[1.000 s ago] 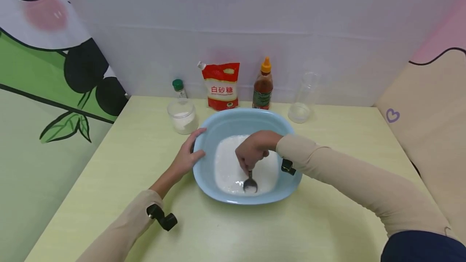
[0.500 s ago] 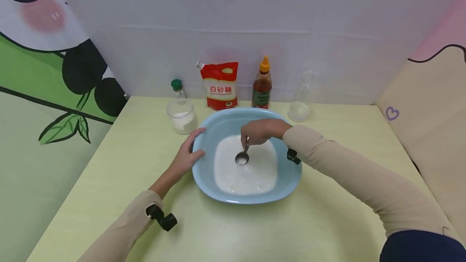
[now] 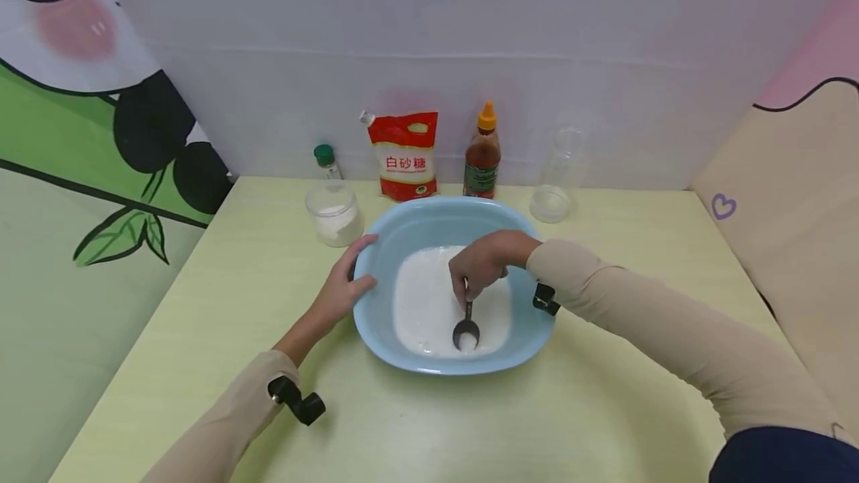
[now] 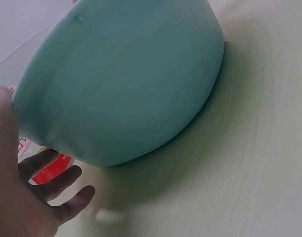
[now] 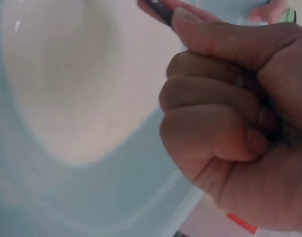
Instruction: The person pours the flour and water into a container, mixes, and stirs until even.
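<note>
A light-blue basin (image 3: 376, 334) holds a pool of milky white liquid (image 3: 423, 289). My left hand (image 3: 342, 285) grips the basin's left rim; in the left wrist view several of its fingers (image 4: 66, 185) spread below the rim, beside the outer wall. Over the liquid, my right hand (image 3: 479, 267) pinches the handle of a dark metal spoon (image 3: 466, 335), whose bowl points toward me at the liquid's near side. The right wrist view shows thumb and forefinger on the handle, the other fingers of this hand (image 5: 215, 113) curled into the palm; the spoon's bowl is out of that view.
Behind the basin stand a clear jar of white powder (image 3: 335, 222), a green-capped shaker (image 3: 326, 159), a red and white sugar pouch (image 3: 406, 159), a sauce bottle with an orange cap (image 3: 482, 155) and a tall clear glass container (image 3: 553, 196). A pale wall closes the table's back.
The spoon swung from the near side to the middle of the basin, then back toward me and slightly right. The left hand stayed on the rim.
</note>
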`<state>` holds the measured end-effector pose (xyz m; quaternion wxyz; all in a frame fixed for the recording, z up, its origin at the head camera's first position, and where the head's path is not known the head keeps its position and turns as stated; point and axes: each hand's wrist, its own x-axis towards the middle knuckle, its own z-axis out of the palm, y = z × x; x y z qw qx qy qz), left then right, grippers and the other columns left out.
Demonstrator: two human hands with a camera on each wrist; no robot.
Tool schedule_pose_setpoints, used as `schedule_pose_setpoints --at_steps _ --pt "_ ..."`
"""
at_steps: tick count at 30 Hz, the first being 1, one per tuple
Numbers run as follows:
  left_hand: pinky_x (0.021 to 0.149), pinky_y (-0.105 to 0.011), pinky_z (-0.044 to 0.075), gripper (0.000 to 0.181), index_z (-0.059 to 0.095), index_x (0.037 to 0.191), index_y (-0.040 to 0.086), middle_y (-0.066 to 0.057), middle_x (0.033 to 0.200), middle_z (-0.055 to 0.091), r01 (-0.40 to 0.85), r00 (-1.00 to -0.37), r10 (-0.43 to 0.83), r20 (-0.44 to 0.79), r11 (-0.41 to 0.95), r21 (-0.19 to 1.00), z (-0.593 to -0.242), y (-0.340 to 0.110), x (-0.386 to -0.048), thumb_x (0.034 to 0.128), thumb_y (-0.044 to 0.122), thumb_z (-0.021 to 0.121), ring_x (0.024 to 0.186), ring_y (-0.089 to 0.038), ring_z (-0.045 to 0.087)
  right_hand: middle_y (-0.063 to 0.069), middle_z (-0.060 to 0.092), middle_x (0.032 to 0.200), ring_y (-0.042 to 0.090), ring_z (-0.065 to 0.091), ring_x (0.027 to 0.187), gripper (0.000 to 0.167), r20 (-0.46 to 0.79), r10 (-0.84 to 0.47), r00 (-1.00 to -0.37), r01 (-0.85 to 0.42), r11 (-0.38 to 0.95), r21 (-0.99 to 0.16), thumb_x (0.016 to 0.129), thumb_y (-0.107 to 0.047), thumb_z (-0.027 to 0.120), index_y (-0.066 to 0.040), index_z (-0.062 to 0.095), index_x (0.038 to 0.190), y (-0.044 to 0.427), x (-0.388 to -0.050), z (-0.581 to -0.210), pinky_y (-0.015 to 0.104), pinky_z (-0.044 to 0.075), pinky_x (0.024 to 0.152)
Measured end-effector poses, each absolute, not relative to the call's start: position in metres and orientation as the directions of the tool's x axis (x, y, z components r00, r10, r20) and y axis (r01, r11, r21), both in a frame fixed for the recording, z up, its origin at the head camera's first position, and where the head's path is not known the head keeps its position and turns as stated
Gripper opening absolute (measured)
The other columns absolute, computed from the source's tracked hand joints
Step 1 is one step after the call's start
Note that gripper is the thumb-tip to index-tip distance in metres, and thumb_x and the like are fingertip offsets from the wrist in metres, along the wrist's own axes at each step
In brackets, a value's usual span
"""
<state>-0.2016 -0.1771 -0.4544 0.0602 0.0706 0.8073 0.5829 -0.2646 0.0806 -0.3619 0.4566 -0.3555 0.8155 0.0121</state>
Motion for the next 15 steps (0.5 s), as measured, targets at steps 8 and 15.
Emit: schedule_pose_setpoints --at_steps 8,15 --pt "0.102 -0.055 0.045 0.072 0.036 0.152 0.011 -0.018 0.164 0.024 0.048 -0.983 0.185 -0.01 0.306 0.951 -0.454 -0.178 -0.202 0.0845 -0.006 0.053 0.135 -0.043 0.041 -0.001 0.069 0.121 0.013 0.059 0.103 0.026 -0.561 -0.657 -0.503 -0.638 0.72 -0.272 0.101 -0.013 0.054 -0.017 0.076 0.114 0.09 -0.28 -0.36 0.028 0.051 0.086" --pt "0.101 -0.053 0.045 0.072 0.036 0.152 0.011 -0.018 0.162 0.026 0.054 -0.983 0.185 -0.003 0.302 0.952 -0.456 -0.176 -0.202 0.0844 -0.007 0.053 0.132 -0.042 0.043 -0.004 0.042 0.065 0.012 0.032 0.061 0.025 -0.613 -0.551 -0.566 -0.568 0.799 -0.194 0.097 -0.006 0.053 -0.012 0.076 0.088 0.123 -0.296 -0.352 0.027 0.03 0.057"
